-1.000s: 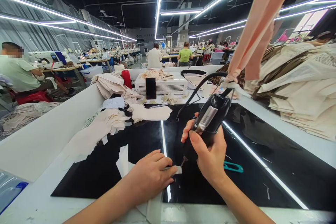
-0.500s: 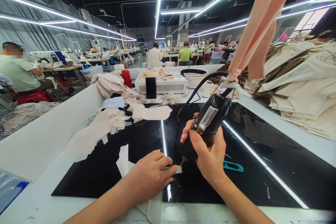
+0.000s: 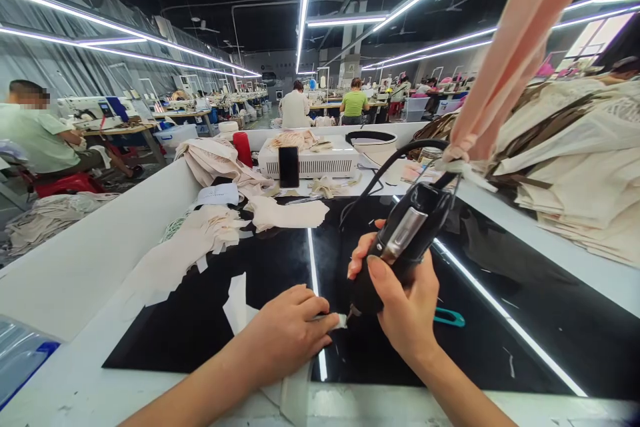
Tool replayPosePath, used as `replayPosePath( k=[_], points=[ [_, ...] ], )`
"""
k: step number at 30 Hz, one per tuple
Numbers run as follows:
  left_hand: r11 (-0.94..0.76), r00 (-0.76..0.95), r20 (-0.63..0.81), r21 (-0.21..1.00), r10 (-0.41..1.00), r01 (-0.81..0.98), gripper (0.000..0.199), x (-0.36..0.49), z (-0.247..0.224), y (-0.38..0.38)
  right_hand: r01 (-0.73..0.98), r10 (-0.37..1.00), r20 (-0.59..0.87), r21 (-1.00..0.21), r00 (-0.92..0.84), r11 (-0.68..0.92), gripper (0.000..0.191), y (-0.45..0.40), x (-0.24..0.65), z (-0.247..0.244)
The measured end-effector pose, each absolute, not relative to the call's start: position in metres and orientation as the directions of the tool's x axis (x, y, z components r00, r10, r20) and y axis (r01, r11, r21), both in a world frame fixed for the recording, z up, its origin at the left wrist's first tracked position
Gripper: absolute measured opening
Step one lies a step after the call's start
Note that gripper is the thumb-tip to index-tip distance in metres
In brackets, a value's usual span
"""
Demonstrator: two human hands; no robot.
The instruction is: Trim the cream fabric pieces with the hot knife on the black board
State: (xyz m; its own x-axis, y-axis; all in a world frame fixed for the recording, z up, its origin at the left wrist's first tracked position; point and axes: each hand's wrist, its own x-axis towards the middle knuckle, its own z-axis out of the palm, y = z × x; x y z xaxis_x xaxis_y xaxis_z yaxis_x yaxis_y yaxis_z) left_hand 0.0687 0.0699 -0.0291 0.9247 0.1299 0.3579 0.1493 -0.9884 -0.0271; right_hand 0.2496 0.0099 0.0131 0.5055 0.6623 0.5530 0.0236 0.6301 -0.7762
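In my right hand (image 3: 410,300) is a black electric hot knife (image 3: 417,213) with a silver switch plate, tilted with its tip down to the left. A black cord runs from its top, and a pink fabric strip (image 3: 493,90) is tied there, stretching upward. My left hand (image 3: 293,330) presses fingers closed on a pale fabric strip (image 3: 342,321), whose end sticks out past the fingertips. The knife's tip (image 3: 352,312) is right beside that end; whether they touch I cannot tell. More pale fabric (image 3: 294,393) shows below my left hand. Faint smoke hangs above.
A glossy black panel (image 3: 480,353) covers the table. A teal thread snipper (image 3: 450,317) lies right of my hand. Pale fabric pieces (image 3: 195,247) lie left. A phone (image 3: 289,167) leans on a white box (image 3: 325,163). Stacked fabric (image 3: 590,180) stands right. Other people work at machines behind.
My right hand and the hot knife have shifted slightly right, and the pink strip has swung right with them. My left hand stays nearly in place on the fabric.
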Motion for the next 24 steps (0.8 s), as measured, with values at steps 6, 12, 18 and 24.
replayPosePath(
  k=[6, 12, 18, 24],
  points=[
    [-0.987, 0.895, 0.42, 0.018, 0.151, 0.158, 0.023, 0.065, -0.022, 0.067, 0.056, 0.658, 0.56, -0.781, 0.504, 0.622, 0.023, 0.008, 0.25, 0.015],
    [-0.997, 0.889, 0.454, -0.021, 0.06, 0.079, 0.025, 0.061, -0.02, 0.062, 0.035, 0.662, 0.554, -0.779, 0.505, 0.626, 0.022, 0.005, 0.25, 0.013],
    [-0.996, 0.899, 0.435, -0.049, 0.047, 0.076, 0.019, 0.062, -0.027, 0.061, 0.028, 0.669, 0.558, -0.777, 0.492, 0.628, 0.021, 0.004, 0.249, 0.014],
    [-0.987, 0.907, 0.41, -0.077, 0.097, 0.141, 0.021, 0.054, -0.029, 0.061, 0.037, 0.663, 0.563, -0.775, 0.493, 0.631, 0.032, 0.001, 0.25, 0.013]
  ],
)
